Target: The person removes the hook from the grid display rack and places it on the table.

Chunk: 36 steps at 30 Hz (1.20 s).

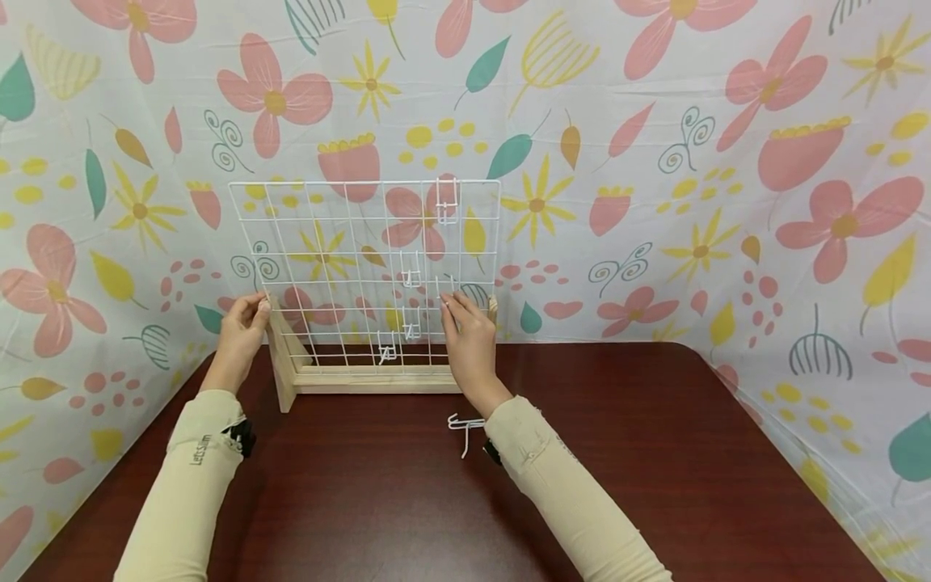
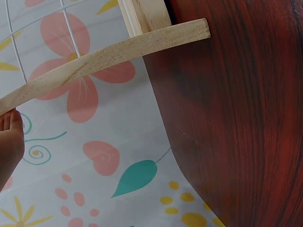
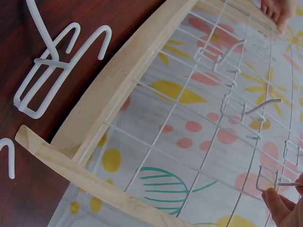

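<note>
Floral-printed backdrop (image 1: 582, 170): pale cloth with pink, yellow and teal motifs, across the far side and both sides of the scene. Dark red-brown counter (image 1: 349, 485): wood-grained surface, in front of the backdrop.

White wire grid (image 1: 364, 282): raised on the far part of the counter, left of centre, its lower edge at the crossbar of a pale wooden stand (image 1: 378, 388). The stand has an upright at each end.

Two cream sleeves (image 1: 192, 493) enter from the near side; a dark device (image 1: 243, 438) shows at the left cuff.

Hands: the left hand (image 1: 242, 327) grips the upper end of the stand's left upright between thumb and fingers. The right hand (image 1: 471, 343) is in front of the grid's right part, thumb and fingers pinching a white wire hook (image 3: 286, 184). That hook is at the grid; whether it is seated on the wires cannot be determined.

Further fittings on the grid: a top hook (image 1: 446, 202) near the upper right edge, a middle hook (image 1: 410, 279), a lower hook (image 1: 411, 330) beneath it, and a bottom hook (image 1: 387, 353) slightly left. A loose hook (image 1: 466, 423) lies on the counter, nearer than the stand, beside the right cuff. A curved white end (image 3: 10, 158) shows at the right wrist view's left edge; the remainder is out of view.
</note>
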Tool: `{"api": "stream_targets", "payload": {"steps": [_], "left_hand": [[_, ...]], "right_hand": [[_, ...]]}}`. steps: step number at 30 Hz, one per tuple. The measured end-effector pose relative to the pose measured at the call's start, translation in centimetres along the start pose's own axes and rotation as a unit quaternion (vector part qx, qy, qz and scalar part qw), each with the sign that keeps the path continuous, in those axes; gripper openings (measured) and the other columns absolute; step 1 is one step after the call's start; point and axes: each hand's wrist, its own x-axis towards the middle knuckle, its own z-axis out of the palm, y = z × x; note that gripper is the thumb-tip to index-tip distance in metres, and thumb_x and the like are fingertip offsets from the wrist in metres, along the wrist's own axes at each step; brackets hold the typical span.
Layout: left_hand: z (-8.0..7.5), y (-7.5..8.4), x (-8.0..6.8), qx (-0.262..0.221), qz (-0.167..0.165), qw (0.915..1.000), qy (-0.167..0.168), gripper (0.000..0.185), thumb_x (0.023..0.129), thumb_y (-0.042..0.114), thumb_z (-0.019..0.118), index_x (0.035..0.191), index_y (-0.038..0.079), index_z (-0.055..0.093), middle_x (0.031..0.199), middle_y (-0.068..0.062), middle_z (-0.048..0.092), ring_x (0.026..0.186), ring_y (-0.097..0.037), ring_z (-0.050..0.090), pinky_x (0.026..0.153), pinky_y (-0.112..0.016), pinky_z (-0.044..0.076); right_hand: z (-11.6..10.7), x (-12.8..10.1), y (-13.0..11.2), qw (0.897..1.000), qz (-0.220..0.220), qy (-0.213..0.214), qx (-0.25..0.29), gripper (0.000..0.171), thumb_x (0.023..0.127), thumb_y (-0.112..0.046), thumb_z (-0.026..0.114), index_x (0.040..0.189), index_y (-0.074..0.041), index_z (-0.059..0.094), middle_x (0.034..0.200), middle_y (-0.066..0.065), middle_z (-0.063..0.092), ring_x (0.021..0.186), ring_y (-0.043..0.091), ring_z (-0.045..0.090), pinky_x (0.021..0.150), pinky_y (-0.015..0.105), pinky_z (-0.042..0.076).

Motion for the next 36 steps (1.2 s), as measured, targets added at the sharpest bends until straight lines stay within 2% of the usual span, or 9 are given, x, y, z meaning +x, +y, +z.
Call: {"api": "stream_targets", "payload": {"steps": [11,19,24,31,36], "left_hand": [[0.0,0.0,-0.1,-0.003,0.001,1.0,0.002,0.053,0.104,0.03,0.038,0.143,-0.005,0.033,0.143,-0.023,0.038,0.125,-0.015,0.041,0.096,-0.014,0.037],[0.0,0.1,-0.1,-0.003,-0.001,1.0,-0.003,0.054,0.103,0.032,0.038,0.144,-0.004,0.033,0.144,-0.022,0.037,0.127,-0.017,0.041,0.101,-0.02,0.037],[0.0,0.0,-0.1,0.0,-0.002,1.0,-0.002,0.055,0.104,0.032,0.038,0.144,-0.004,0.033,0.145,-0.023,0.036,0.129,-0.02,0.04,0.102,-0.02,0.036],[0.0,0.2,-0.1,-0.001,-0.003,1.0,-0.009,0.055,0.104,0.033,0.037,0.145,-0.004,0.032,0.146,-0.024,0.035,0.131,-0.023,0.038,0.103,-0.024,0.036],[0.0,0.1,-0.1,-0.004,-0.002,1.0,-0.007,0.055,0.103,0.034,0.038,0.144,-0.003,0.032,0.145,-0.022,0.036,0.13,-0.022,0.038,0.101,-0.02,0.037]], "right_hand": [[-0.2,0.2,-0.1,1.0,-0.004,0.005,0.014,0.02,0.092,-0.004,0.064,0.109,0.001,0.072,0.114,0.022,0.066,0.108,0.033,0.062,0.088,0.038,0.052],[-0.7,0.1,-0.1,0.999,-0.018,0.008,0.031,0.02,0.094,-0.007,0.062,0.11,0.001,0.072,0.115,0.02,0.066,0.111,0.033,0.06,0.089,0.037,0.051],[-1.0,-0.2,0.0,0.999,-0.023,0.002,0.044,0.021,0.094,-0.008,0.062,0.111,0.001,0.071,0.118,0.022,0.064,0.112,0.031,0.06,0.09,0.035,0.051],[-1.5,-0.5,0.2,0.998,-0.039,0.011,0.049,0.021,0.092,-0.007,0.064,0.11,0.001,0.072,0.118,0.024,0.063,0.111,0.031,0.061,0.087,0.035,0.052],[-1.7,-0.6,0.5,0.997,-0.047,0.02,0.051,0.02,0.09,-0.003,0.066,0.108,0.002,0.072,0.114,0.025,0.064,0.109,0.033,0.062,0.086,0.036,0.053]]}}
